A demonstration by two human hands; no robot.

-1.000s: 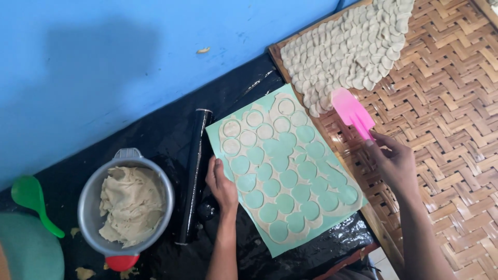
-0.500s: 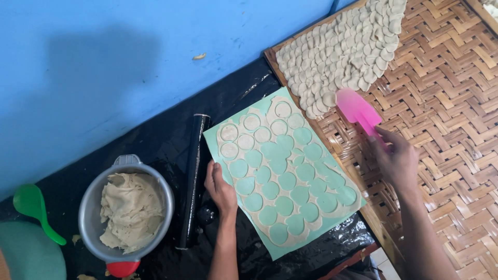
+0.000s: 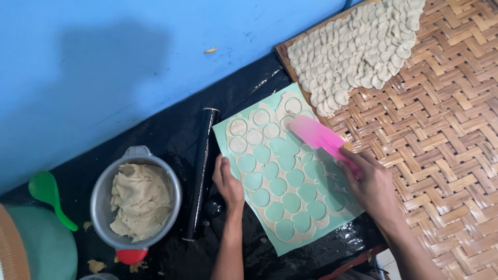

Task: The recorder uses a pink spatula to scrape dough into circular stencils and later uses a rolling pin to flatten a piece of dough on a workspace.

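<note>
1. Nearest the wearer, the left hand point(image 3: 227, 181) lies flat with fingers spread on the left edge of the green mat point(image 3: 332, 220), pinning it to the black sheet; it grasps nothing and has not shifted over the last second.
2. The right hand point(image 3: 371, 184) is clenched round the handle of the pink spatula point(image 3: 316, 136). A second ago the blade hung over the woven tray to the right of the mat; now it has swung left and down onto the mat's upper half, beside the uncut dough rounds point(image 3: 254, 136).
3. That shift suggests lifting of rounds off the mat is under way again: the lower mat shows only empty holes in the dough sheet.
4. Left of the mat lie the black rolling pin point(image 3: 201, 171) and the metal pot of dough point(image 3: 136, 199).
5. Beyond the mat, on the woven tray point(image 3: 441, 135), the lifted rounds point(image 3: 358, 52) overlap in rows.
</note>
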